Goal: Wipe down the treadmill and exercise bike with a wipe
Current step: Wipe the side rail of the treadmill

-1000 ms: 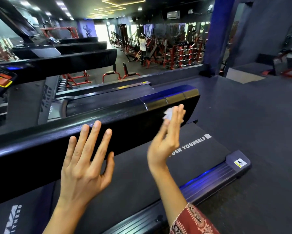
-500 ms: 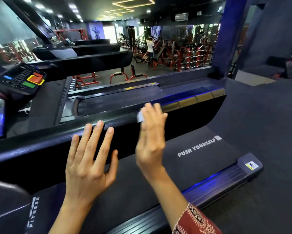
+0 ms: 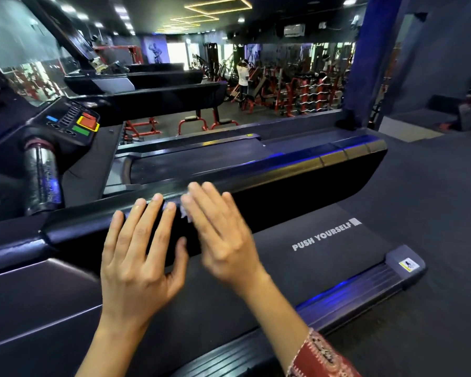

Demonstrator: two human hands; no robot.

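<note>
A person stands beside a treadmill (image 3: 324,240) in a gym, both hands raised against its long black side rail (image 3: 297,186), which serves here as the landmark. The left hand (image 3: 139,257) lies flat and open, fingers spread wide, palm against the near face of the rail with fingertips reaching its top edge; it appears to brace the body and holds nothing. The right hand (image 3: 220,235), just beside the left and blurred, presses a small white wipe (image 3: 186,210) flat against the same rail face; only a scrap of the wipe shows at the edge of the palm, so the hand seems to pin it with open fingers rather than clench it, likely to rub a broad strip at once. Below the rail the dark running belt carries white lettering, "PUSH YOURSELF". A small yellow sticker (image 3: 408,265) sits on the foot rail's end cap, too small to read. Beyond the rail's left end is the control panel (image 3: 73,123) with red, green and blue buttons, and a shiny grip bar (image 3: 42,178). No exercise bike can be picked out, so that part appears not yet done.
</note>
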